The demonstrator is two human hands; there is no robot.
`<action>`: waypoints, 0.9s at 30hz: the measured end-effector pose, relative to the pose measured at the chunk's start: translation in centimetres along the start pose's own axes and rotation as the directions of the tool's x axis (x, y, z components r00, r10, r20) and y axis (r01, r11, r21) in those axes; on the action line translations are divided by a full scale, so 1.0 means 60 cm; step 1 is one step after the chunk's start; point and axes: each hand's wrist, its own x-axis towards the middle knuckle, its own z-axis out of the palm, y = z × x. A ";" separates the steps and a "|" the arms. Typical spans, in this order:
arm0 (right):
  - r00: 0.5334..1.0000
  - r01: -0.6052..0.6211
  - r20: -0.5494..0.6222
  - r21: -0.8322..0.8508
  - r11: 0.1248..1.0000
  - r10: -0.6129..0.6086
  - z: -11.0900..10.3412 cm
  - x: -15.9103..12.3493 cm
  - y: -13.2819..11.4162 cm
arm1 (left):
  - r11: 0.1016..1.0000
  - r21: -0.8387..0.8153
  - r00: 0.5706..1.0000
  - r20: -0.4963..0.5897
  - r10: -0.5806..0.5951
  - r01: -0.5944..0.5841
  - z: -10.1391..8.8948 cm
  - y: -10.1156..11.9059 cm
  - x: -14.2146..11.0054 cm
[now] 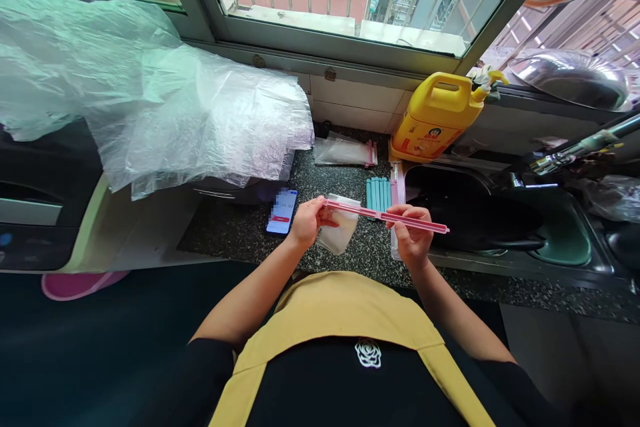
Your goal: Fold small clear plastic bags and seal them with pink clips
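A long pink bag sealing clip (pixel 367 212) stretches across in front of me, slightly tilted down to the right, with a joint near its middle. The fingers of my left hand (pixel 307 221) are closed on its left end. Further right, my right hand (pixel 413 233) pinches it, and its far end sticks out past the fingers. Below the clip's left half is a small whitish plastic bag (pixel 339 233); I cannot tell whether the clip touches it. Several teal sealing clips (pixel 379 194) lie side by side on the speckled counter (pixel 320 173), beside a clear package with pink edging (pixel 396 247).
A phone (pixel 282 211) lies left of my hands. Behind are a clear bag with a pink clip (pixel 345 150) and a yellow jug with a pump (pixel 430 120). Plastic sheeting (pixel 210 113) covers things at left. A sink (pixel 570 240) holding a dark pan (pixel 475 213) is at right.
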 end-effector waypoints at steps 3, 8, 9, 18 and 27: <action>0.998 -0.054 0.039 0.032 0.998 0.052 -0.001 -0.001 0.004 | 1.000 0.022 1.000 0.008 0.002 -0.002 0.000 -0.002 -0.002; 0.990 -0.014 0.141 -0.102 0.995 0.029 -0.006 0.004 0.012 | 0.999 0.038 1.000 0.012 0.029 -0.029 0.001 -0.004 -0.007; 0.987 0.007 0.162 -0.120 0.993 0.013 -0.007 0.006 0.013 | 0.999 0.036 0.999 0.015 0.037 -0.037 0.001 -0.004 -0.008; 0.971 0.035 0.237 -0.290 0.956 0.036 -0.009 0.006 0.022 | 0.993 0.071 0.993 0.064 0.095 -0.099 -0.004 -0.002 -0.011; 0.972 -0.037 0.213 -0.297 0.954 0.104 -0.008 0.001 0.016 | 0.962 0.208 0.976 0.162 0.144 -0.176 -0.001 0.004 -0.022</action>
